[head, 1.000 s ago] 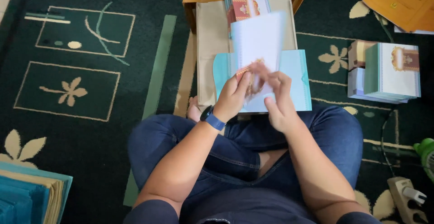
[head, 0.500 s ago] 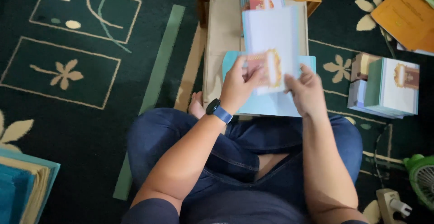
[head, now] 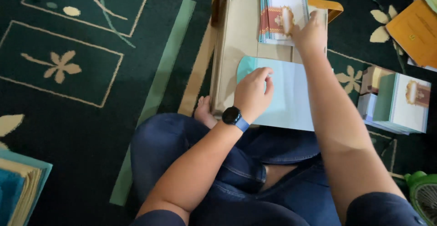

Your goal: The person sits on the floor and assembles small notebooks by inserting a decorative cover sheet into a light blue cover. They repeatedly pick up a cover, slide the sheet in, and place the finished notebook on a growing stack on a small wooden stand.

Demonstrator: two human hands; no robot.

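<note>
Left hand (head: 253, 91) is resting, fingers loosely curled, on a light-blue folder (head: 291, 96) lying across the brown cardboard box (head: 234, 39). Right hand (head: 309, 34) is pressing a card (head: 287, 20) onto the card stack (head: 284, 7) inside it, fingers closed.

left hand (head: 253, 91): fingers curled, palm down, near lap | right hand (head: 309, 33): arm stretched forward, knuckles up
</note>
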